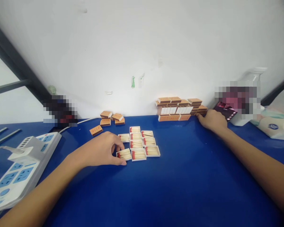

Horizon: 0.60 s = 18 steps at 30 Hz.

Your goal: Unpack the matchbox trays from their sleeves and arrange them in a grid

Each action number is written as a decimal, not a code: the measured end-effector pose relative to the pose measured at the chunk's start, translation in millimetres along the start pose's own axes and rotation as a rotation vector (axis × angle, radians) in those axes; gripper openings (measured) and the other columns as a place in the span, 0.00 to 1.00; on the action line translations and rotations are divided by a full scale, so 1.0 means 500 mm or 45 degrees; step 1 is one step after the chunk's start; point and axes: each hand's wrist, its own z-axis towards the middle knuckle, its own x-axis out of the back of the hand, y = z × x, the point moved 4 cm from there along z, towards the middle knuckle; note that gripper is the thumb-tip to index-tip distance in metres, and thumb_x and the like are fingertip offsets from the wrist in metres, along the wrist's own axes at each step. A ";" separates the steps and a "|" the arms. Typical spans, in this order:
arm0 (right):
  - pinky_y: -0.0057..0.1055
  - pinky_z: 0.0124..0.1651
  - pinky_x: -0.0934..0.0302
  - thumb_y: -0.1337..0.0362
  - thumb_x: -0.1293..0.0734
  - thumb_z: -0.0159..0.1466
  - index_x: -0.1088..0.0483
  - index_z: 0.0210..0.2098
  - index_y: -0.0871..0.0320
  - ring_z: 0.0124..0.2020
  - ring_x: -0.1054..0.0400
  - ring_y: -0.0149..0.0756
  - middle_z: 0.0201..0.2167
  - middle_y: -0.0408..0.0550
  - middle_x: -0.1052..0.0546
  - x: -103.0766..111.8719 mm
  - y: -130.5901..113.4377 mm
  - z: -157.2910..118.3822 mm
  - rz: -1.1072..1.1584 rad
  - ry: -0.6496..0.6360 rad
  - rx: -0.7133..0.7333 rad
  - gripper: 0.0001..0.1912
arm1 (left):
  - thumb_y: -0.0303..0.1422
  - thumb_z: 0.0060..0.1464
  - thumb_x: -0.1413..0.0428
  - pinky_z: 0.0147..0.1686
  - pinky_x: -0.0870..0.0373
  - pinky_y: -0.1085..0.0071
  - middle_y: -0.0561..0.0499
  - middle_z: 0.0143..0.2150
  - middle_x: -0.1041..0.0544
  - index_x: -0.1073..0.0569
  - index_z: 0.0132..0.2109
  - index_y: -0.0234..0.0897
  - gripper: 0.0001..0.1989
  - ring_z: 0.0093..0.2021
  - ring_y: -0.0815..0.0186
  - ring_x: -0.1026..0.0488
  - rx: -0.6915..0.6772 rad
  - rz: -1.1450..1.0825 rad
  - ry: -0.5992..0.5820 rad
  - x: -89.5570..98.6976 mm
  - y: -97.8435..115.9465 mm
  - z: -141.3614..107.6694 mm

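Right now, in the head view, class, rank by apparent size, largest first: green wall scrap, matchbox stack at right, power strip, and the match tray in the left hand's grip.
1. Power strip, probably enlarged by nearness
2. Matchbox stack
3. Match tray
4. Green scrap

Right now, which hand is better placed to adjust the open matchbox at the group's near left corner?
Probably the left hand: its thumb and fingers hold that open matchbox, while the right hand is farther away, at the matchbox stack's right end.
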 end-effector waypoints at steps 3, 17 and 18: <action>0.40 0.38 0.43 0.50 0.39 0.75 0.25 0.57 0.75 0.50 0.25 0.58 0.52 0.80 0.23 0.005 0.001 -0.004 0.008 -0.015 0.033 0.31 | 0.48 0.51 0.31 0.29 0.36 0.69 0.53 0.32 0.21 0.16 0.40 0.41 0.16 0.31 0.65 0.26 -0.031 0.000 0.030 0.002 0.000 0.000; 0.39 0.37 0.45 0.52 0.38 0.73 0.30 0.58 0.78 0.45 0.23 0.57 0.46 0.81 0.22 0.026 -0.008 -0.035 0.015 -0.012 0.188 0.31 | 0.44 0.67 0.43 0.51 0.26 0.57 0.44 0.47 0.18 0.20 0.51 0.37 0.16 0.49 0.54 0.23 -0.086 0.302 0.830 0.044 -0.083 0.016; 0.39 0.36 0.44 0.53 0.37 0.73 0.31 0.56 0.80 0.42 0.23 0.55 0.42 0.80 0.22 0.029 -0.011 -0.037 0.021 -0.006 0.213 0.31 | 0.41 0.69 0.46 0.54 0.27 0.54 0.41 0.51 0.18 0.20 0.52 0.36 0.16 0.52 0.52 0.24 -0.063 0.390 0.890 0.041 -0.101 0.022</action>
